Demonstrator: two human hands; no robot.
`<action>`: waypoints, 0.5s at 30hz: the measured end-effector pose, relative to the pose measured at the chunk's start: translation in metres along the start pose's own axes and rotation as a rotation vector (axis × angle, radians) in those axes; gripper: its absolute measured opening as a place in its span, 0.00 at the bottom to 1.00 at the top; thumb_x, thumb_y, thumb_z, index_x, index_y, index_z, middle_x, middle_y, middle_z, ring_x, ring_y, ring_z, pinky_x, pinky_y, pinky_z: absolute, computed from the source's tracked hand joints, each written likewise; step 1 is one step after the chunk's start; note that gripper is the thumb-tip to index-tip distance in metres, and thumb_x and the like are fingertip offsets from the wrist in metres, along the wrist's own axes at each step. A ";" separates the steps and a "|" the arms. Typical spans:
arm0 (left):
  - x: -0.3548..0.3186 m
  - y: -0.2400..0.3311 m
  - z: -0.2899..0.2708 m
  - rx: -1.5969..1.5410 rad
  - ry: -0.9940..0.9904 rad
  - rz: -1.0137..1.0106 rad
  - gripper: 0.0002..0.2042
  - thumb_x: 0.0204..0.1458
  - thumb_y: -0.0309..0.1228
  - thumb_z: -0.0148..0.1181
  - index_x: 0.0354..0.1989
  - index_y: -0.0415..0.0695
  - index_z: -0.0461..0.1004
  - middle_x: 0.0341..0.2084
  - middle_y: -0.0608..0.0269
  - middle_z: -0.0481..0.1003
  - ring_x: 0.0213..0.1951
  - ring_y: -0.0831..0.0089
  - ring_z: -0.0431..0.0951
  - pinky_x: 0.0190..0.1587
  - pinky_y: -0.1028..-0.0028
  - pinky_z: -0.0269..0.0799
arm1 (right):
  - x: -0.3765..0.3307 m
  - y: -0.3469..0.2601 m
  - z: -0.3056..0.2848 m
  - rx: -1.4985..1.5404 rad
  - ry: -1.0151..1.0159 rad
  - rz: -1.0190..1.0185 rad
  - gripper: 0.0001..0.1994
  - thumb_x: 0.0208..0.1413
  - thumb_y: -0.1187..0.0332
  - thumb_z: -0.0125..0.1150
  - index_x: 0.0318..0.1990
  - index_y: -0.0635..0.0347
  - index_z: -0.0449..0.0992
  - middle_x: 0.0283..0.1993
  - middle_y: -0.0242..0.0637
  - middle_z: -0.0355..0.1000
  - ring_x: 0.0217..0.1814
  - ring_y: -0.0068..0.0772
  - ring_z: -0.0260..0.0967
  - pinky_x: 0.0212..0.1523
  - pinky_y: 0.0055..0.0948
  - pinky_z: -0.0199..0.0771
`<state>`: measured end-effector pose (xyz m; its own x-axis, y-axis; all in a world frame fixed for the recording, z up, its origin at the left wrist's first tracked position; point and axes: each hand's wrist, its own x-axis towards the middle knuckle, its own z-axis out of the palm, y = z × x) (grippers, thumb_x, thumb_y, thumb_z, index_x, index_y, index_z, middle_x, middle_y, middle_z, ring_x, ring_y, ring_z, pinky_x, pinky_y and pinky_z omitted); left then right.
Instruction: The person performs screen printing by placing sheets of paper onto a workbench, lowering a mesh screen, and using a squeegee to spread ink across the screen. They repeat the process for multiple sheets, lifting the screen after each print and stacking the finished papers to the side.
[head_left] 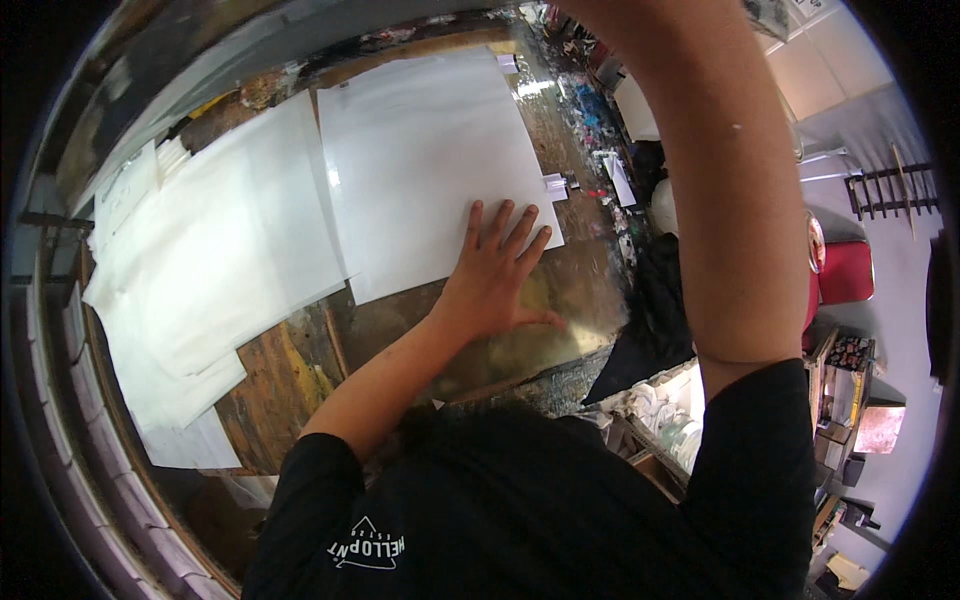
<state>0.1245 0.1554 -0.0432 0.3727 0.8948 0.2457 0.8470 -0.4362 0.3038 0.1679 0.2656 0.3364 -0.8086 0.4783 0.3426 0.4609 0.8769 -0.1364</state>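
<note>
My left hand (495, 265) lies palm down with its fingers spread. The fingers press on the near right corner of a large white sheet of paper (420, 150), while the thumb stretches to the right over the worn, stained board (490, 350). Small clear tabs (556, 186) sit along the sheet's right edge. To the left, a stack of white paper sheets (220, 230) reaches up to that sheet and meets its left edge. My right arm (730, 190) is raised and passes out of the top of the picture, so my right hand is out of sight.
Paint-splattered edging (590, 120) runs along the board's right side, with a black cloth (650, 310) beside it. A red chair (845, 272) and cluttered shelves (835, 430) stand farther right. A slatted rack (110, 450) lines the left side.
</note>
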 end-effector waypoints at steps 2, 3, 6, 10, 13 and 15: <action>0.002 0.002 -0.012 0.036 -0.010 -0.024 0.62 0.41 0.82 0.58 0.78 0.47 0.61 0.79 0.47 0.55 0.79 0.42 0.51 0.78 0.32 0.36 | 0.005 -0.005 0.001 0.015 -0.042 0.047 0.31 0.77 0.44 0.40 0.25 0.53 0.75 0.16 0.22 0.55 0.17 0.20 0.49 0.18 0.25 0.55; 0.000 0.001 -0.027 0.016 0.023 -0.005 0.61 0.42 0.80 0.61 0.78 0.47 0.60 0.78 0.47 0.56 0.79 0.43 0.52 0.79 0.34 0.36 | 0.007 -0.006 0.005 0.015 -0.045 0.077 0.31 0.77 0.44 0.40 0.25 0.53 0.75 0.16 0.22 0.55 0.17 0.20 0.48 0.18 0.25 0.55; -0.013 -0.006 -0.100 -0.228 0.357 -0.511 0.53 0.39 0.58 0.83 0.73 0.44 0.67 0.64 0.49 0.73 0.65 0.50 0.72 0.70 0.48 0.64 | 0.002 -0.005 0.024 -0.060 0.084 0.036 0.31 0.76 0.42 0.42 0.26 0.53 0.76 0.17 0.24 0.59 0.17 0.20 0.51 0.18 0.24 0.54; -0.088 -0.039 -0.217 -1.113 0.992 -0.542 0.51 0.50 0.23 0.78 0.81 0.39 0.50 0.58 0.48 0.77 0.53 0.67 0.81 0.52 0.70 0.81 | -0.043 0.004 0.085 -0.233 0.068 0.073 0.22 0.63 0.51 0.62 0.51 0.62 0.78 0.47 0.54 0.80 0.51 0.56 0.78 0.53 0.59 0.69; -0.137 -0.038 -0.198 -0.804 0.694 -0.785 0.53 0.44 0.29 0.85 0.77 0.32 0.57 0.56 0.48 0.80 0.54 0.63 0.81 0.62 0.66 0.76 | -0.100 0.018 0.137 -0.190 0.036 -0.127 0.23 0.54 0.61 0.70 0.55 0.59 0.72 0.50 0.46 0.77 0.57 0.51 0.76 0.53 0.64 0.66; -0.163 -0.032 -0.159 -0.793 0.593 -0.750 0.50 0.39 0.36 0.89 0.72 0.32 0.68 0.54 0.55 0.82 0.56 0.66 0.81 0.63 0.66 0.74 | -0.114 0.027 0.176 -0.173 -0.171 -0.056 0.30 0.49 0.68 0.73 0.58 0.57 0.64 0.49 0.41 0.71 0.59 0.50 0.70 0.54 0.56 0.60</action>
<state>-0.0235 0.0081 0.0532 -0.5076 0.8572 0.0865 0.2370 0.0424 0.9706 0.2081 0.2429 0.1299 -0.8780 0.4431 0.1812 0.4574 0.8882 0.0443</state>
